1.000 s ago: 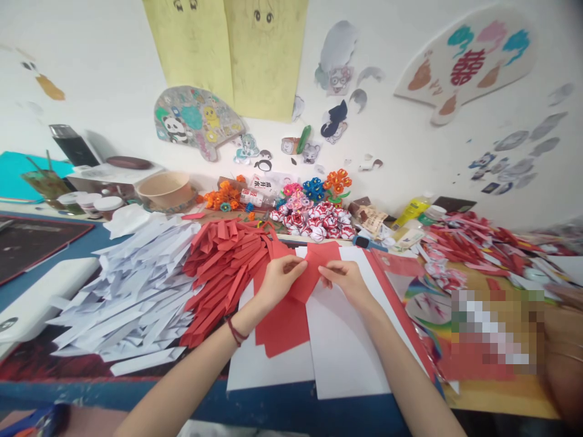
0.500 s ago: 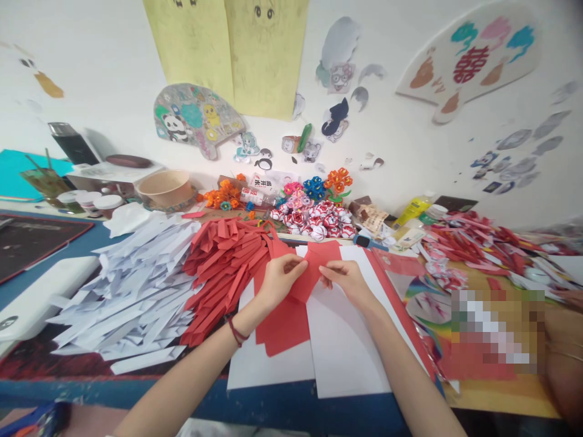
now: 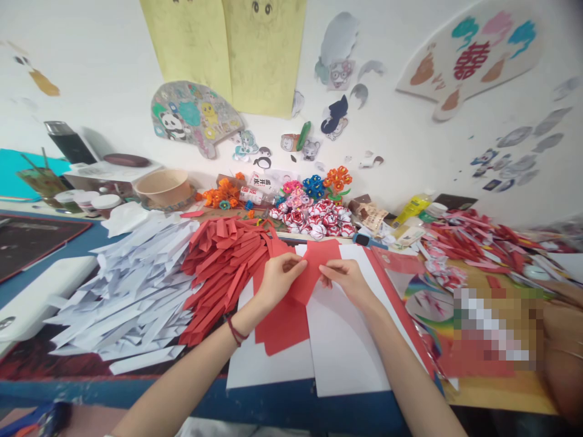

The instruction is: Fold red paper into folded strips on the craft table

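Observation:
Between my hands is a small piece of red paper [image 3: 314, 267]. My left hand [image 3: 281, 280] pinches its left side between thumb and forefinger, and my right hand [image 3: 348, 280] pinches its right edge. Below it lie larger red sheets [image 3: 285, 328] on top of white sheets [image 3: 348, 346]. A heap of folded red strips [image 3: 228, 261] is to the left of my left hand, and beside that spreads a bigger heap of folded white strips [image 3: 132, 291].
Red-and-white paper flowers [image 3: 319, 218] stand behind my hands. A round bowl [image 3: 163, 187] and lidded jars [image 3: 106, 203] are at the back left. A white case [image 3: 45, 297] lies at the left. Another person's hand [image 3: 562, 346] is at the right edge.
My hands keep almost the same pinch on the small red piece. The other person's hand at the right has shifted slightly, and the camera view has moved a little.

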`<action>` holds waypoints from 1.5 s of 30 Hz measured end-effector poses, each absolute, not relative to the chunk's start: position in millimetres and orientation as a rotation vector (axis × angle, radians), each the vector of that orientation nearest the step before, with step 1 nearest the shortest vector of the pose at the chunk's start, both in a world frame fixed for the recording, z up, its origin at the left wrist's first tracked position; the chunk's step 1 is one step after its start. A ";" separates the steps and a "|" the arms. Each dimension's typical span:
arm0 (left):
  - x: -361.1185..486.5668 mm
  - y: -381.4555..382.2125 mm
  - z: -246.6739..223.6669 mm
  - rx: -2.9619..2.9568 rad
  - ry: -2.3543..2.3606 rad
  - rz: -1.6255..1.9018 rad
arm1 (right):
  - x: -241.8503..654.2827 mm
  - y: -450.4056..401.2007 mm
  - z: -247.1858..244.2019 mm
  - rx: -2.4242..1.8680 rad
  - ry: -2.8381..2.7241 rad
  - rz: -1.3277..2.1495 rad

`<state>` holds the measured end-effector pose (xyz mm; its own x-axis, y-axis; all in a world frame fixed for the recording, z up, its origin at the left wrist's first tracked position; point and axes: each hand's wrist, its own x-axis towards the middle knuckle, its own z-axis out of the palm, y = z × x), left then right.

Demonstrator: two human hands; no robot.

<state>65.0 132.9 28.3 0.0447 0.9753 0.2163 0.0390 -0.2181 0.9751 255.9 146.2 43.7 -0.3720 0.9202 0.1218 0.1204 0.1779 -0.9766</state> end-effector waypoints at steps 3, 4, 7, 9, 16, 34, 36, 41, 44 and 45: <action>65.1 132.9 28.2 1.415 1.101 1.323 | 256.1 145.9 44.0 -1.003 -1.661 1.282; 65.2 132.8 28.4 1.413 1.100 1.326 | 256.3 145.8 44.0 -1.004 -1.660 1.282; 65.2 132.1 29.2 1.411 1.099 1.330 | 256.6 145.8 43.7 -1.000 -1.661 1.282; 65.3 131.3 30.0 1.410 1.101 1.328 | 256.8 145.8 43.7 -0.998 -1.661 1.284; 65.5 130.6 32.1 1.426 1.115 1.343 | 256.1 144.7 45.0 -1.020 -1.664 1.282; 64.9 124.4 40.6 1.562 1.150 1.358 | 254.6 141.5 45.0 -1.038 -1.714 1.278; 64.4 124.4 40.9 1.538 1.125 1.358 | 253.2 140.9 46.0 -1.037 -1.730 1.278; 64.2 123.5 43.0 1.565 1.151 1.377 | 252.4 140.8 46.8 -1.040 -1.733 1.287; 63.8 121.8 44.9 1.627 1.205 1.400 | 252.5 141.1 46.1 -1.040 -1.747 1.284; 63.6 121.3 45.2 1.637 1.214 1.401 | 252.4 141.1 45.9 -1.039 -1.750 1.281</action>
<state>63.6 121.3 45.2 -0.0027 0.9311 0.3648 0.2285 -0.3546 0.9067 252.4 141.1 45.9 -0.4161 0.9050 0.0882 0.1894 0.1811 -0.9651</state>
